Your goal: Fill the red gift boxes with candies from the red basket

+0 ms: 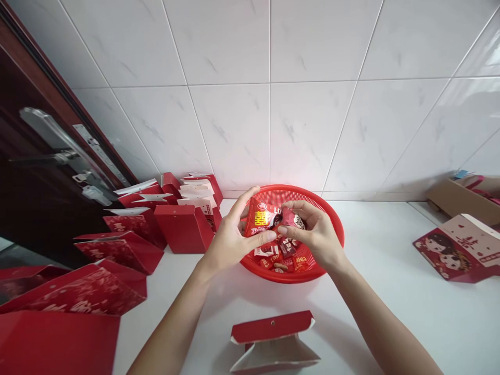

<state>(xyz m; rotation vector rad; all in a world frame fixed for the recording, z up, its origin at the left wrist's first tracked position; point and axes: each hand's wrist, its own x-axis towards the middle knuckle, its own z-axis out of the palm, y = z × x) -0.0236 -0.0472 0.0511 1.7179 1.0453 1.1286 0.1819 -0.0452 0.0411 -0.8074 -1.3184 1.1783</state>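
Note:
Over a red plastic basket (336,229) of wrapped sweets, my left hand (227,238) grips a red snack packet (261,217) with yellow double-happiness lettering. My right hand (321,235) pinches a pinkish-red wrapped candy (292,217) close beside that packet. Below both hands, several small wrapped candies (288,247) lie in the basket, along with what looks like a peanut (280,266). Nearer to me, a red paper gift box (273,333) stands with its top open and its pale inside showing.
Rows of red gift boxes (183,229) stand along the left side. On the right lie a red-and-pink printed box (457,247) and a cardboard carton (464,200) behind it. A tiled wall (297,130) backs the white counter; a door handle (66,140) is at left.

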